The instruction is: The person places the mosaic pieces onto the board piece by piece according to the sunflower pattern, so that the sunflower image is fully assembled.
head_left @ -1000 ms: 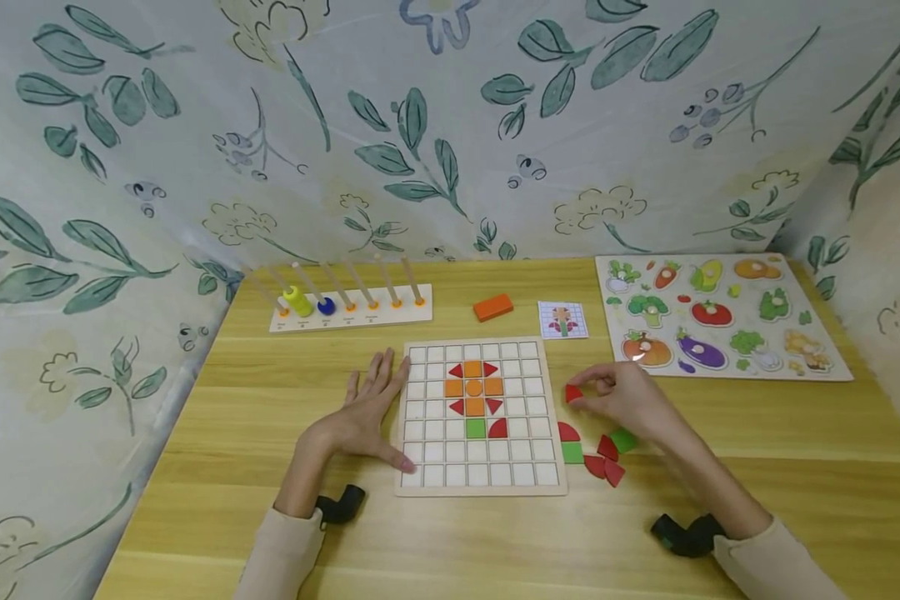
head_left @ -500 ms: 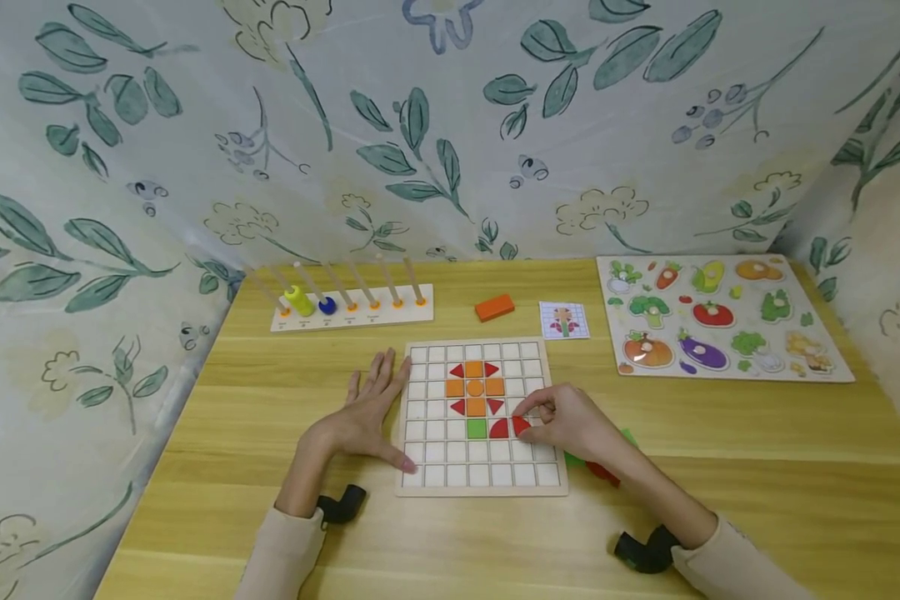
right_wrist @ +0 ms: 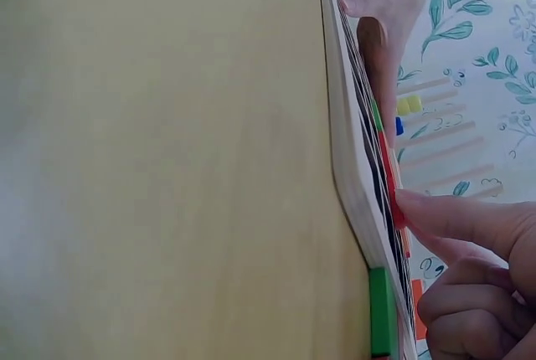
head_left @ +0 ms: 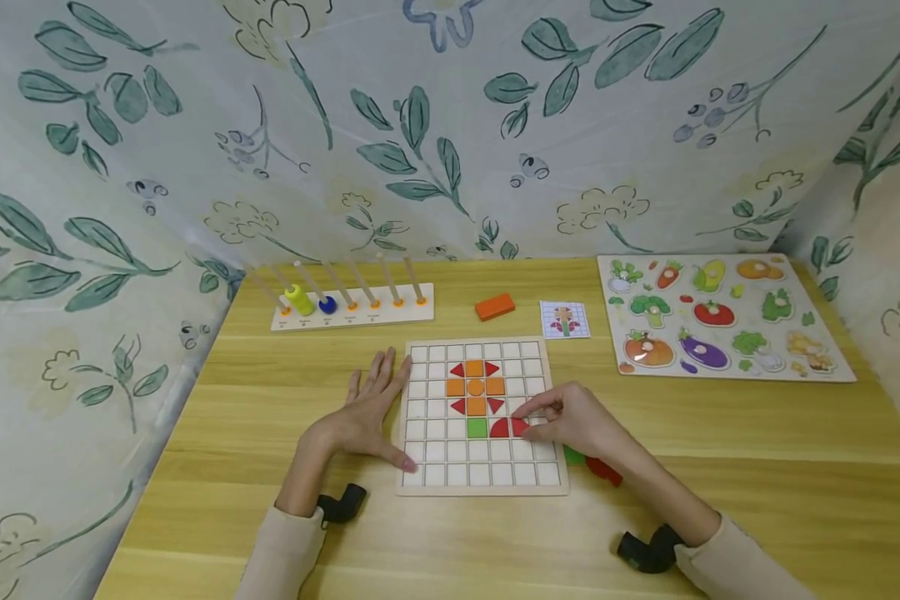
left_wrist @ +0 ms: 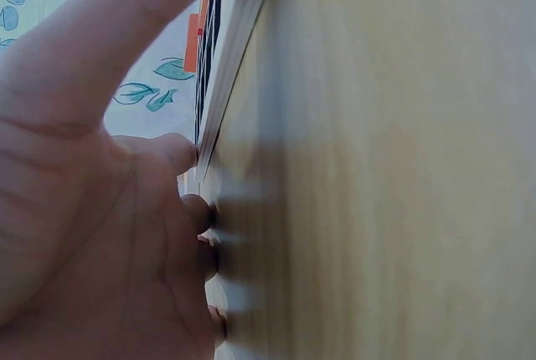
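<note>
A white wooden grid board [head_left: 457,475] lies on the table, bearing orange squares, an orange round piece, red triangles and a green square [head_left: 477,428]. My right hand [head_left: 573,421] pinches a red quarter-circle piece [head_left: 519,427] between thumb and forefinger over a cell. It is beside another red quarter-circle [head_left: 499,428]; in the right wrist view the pinched red piece [right_wrist: 399,214] is at board level. My left hand [head_left: 363,417] spreads its fingers at the board's left edge, thumb on the lower left corner. The left wrist view shows its palm [left_wrist: 92,234].
Green [head_left: 573,456] and red [head_left: 604,472] pieces lie right of the board, partly under my right arm. Behind stand a peg counting stand [head_left: 412,310], an orange block [head_left: 494,307], a pattern card [head_left: 565,320] and a vegetable puzzle board [head_left: 735,367].
My right hand has carried the red quarter-circle left from beside the board onto the grid, then settled it lower in the cell. My left hand stays in place.
</note>
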A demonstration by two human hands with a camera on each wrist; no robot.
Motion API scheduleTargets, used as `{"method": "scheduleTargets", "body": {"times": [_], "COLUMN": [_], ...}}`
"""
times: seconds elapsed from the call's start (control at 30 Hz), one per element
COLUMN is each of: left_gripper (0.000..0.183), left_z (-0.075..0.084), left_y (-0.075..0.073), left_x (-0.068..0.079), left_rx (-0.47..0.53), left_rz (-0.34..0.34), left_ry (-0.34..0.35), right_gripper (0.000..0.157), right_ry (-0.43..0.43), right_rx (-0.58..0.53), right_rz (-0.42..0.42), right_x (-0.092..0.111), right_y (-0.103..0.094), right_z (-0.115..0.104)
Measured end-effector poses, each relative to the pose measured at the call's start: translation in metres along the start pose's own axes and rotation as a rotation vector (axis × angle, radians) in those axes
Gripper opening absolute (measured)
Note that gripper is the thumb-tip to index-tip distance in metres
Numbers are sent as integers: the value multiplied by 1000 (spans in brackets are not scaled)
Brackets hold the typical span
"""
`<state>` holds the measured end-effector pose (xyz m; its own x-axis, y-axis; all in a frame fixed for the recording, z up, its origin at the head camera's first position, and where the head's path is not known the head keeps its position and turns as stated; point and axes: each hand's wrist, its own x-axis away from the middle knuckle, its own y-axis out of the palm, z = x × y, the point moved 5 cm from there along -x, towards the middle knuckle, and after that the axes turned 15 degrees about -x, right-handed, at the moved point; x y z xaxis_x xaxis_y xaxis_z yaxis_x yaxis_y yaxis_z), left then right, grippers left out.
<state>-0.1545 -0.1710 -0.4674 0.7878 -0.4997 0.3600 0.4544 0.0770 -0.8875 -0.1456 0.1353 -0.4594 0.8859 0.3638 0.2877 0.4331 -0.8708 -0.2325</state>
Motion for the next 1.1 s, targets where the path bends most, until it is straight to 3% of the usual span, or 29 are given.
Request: {"method": "scheduleTargets", "body": {"times": [0.53, 0.7, 0.97, 1.1], "left_gripper": [154, 154, 154, 154], "left_z": [0, 0, 0, -1], "left_y": [-1, -1, -1, 0], "left_x": [0, 0, 0, 0], "left_rx": [9, 9, 1, 5], "left_rz": [-4, -6, -8, -9], "left_ry": [1, -3, -2, -2], "right_gripper": [18, 20, 27, 28], "right_ry": [-28, 6, 87, 49], "right_rx": [2, -18, -30, 29], "right_rz": [31, 14, 55, 61], "right_x": [-4, -4, 7, 15], "right_y": [1, -2, -33, -50], "right_z": [4, 6, 7, 8]}}
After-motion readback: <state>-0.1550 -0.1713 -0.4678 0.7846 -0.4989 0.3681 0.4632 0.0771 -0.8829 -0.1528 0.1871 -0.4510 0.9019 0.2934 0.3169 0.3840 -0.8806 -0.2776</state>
